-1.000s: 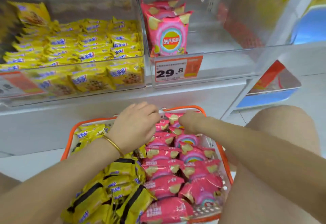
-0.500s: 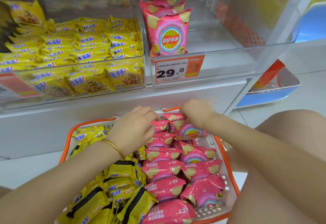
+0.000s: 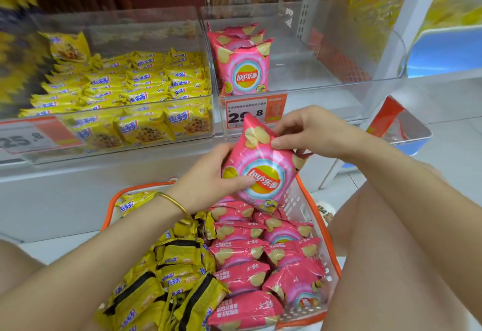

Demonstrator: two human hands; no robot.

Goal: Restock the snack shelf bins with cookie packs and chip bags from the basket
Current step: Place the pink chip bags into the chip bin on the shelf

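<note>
Change: both hands were down among the basket's bags half a second ago; one bag is now lifted clear.
Left clear plastic bin [image 3: 117, 25]: yellow cookie packs [image 3: 135, 88], dozens, uncountable.
Orange-rimmed white plastic basket [image 3: 300, 200]: yellow packs on the left, jumbled, no count; about ten pink bags showing on the right.
Left hand [image 3: 208, 182]: curled round the lifted bag's lower left edge, thumb on its face.
Pink foil chip bag [image 3: 260, 171]: one, tilted, above the basket's far end, overlapping the orange price tag [image 3: 257, 110].
Right hand [image 3: 310, 132]: pinching the bag's top corner.
Right clear plastic bin [image 3: 326, 88]: three pink bags standing at its left side.
Assessment: bag likely bound for the right bin, not yet placed.
</note>
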